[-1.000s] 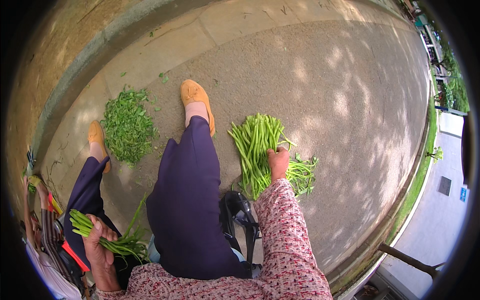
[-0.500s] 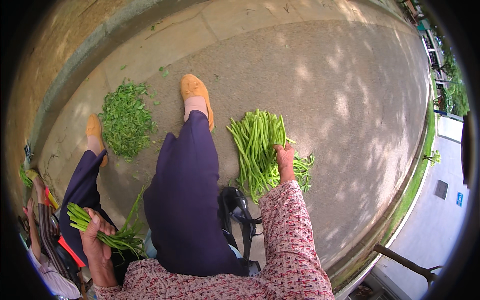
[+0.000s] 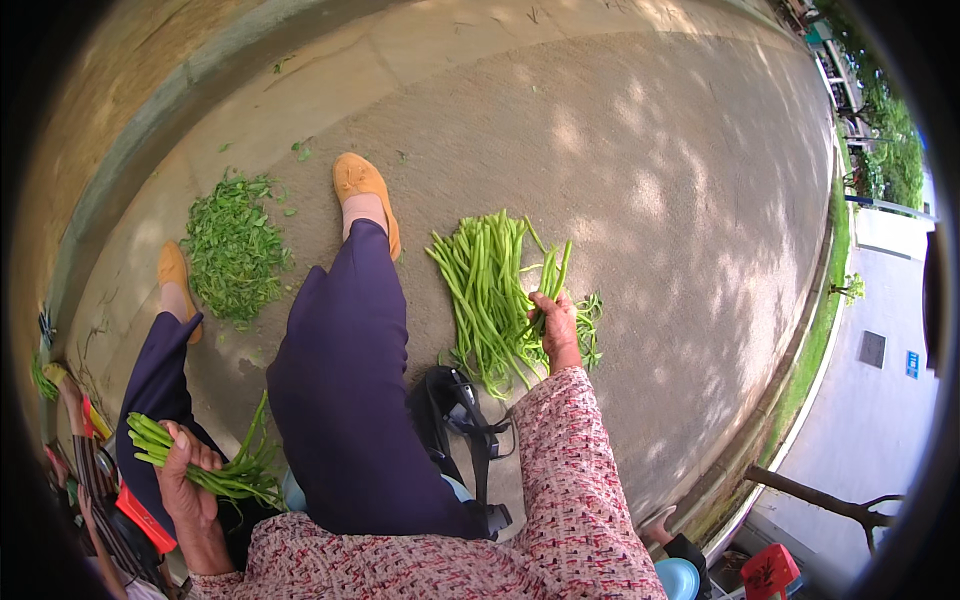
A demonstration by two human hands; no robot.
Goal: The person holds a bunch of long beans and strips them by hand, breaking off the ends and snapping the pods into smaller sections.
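Note:
My left hand (image 3: pixel 190 482), low at the left, is wrapped round a small bundle of long green stems (image 3: pixel 150 440), whose trailing ends hang toward my lap. Over the right edge of a big heap of similar green stems (image 3: pixel 475 290) on the pavement, my right hand (image 3: pixel 557 330) pinches a few stems (image 3: pixel 555 270) that poke up past its fingers. Some stems at the heap's edge lean with them. Just beyond that hand lie loose leafy scraps (image 3: pixel 590 335).
Shredded green leaves (image 3: pixel 235 250) form a pile between my two orange shoes (image 3: pixel 362 180). A black strapped object (image 3: pixel 455 410) lies beside my right leg. At the lower left another person sits near a red item (image 3: pixel 145 520). A red stool (image 3: pixel 770 572) stands at the lower right.
My right hand has closed on a few stems and tilted them up from the heap. The view has shifted slightly, bringing the red stool into sight. My left hand keeps its bundle.

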